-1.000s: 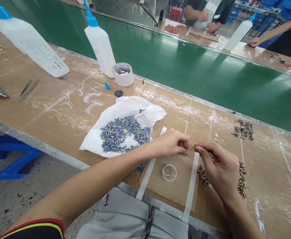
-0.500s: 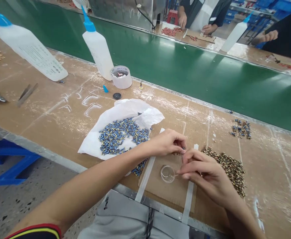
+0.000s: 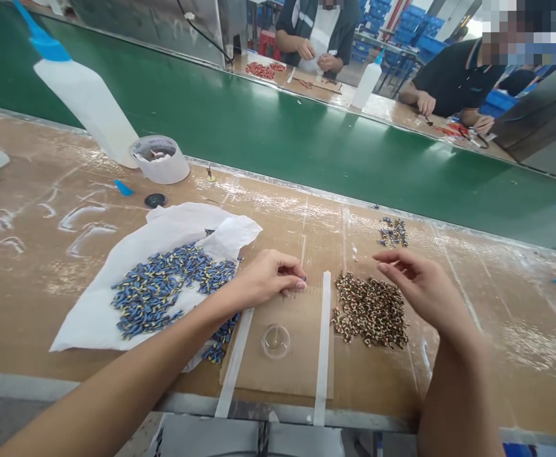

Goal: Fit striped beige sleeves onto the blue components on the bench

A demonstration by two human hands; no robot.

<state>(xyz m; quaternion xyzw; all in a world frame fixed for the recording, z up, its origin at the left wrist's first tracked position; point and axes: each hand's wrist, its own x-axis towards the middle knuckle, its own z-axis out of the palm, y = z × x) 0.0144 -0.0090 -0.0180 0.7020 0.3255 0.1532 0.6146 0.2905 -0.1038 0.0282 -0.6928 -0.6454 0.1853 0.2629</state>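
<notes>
Pinching one blue piece (image 3: 304, 278) with left hand (image 3: 269, 277), above cardboard (image 3: 297, 376); with right hand (image 3: 418, 282) released, beside one brown heap (image 3: 370, 311). Mostly on white paper (image 3: 85, 314), one blue heap (image 3: 157, 289). In one clear cup (image 3: 289, 343), one thin stick (image 3: 275, 334).

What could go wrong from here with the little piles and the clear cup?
The left hand might knock the clear cup standing nearby on the cardboard. The left forearm passes over the blue pieces and could brush some loose. The right hand, beside the loose brown pieces, might scatter a few.
</notes>
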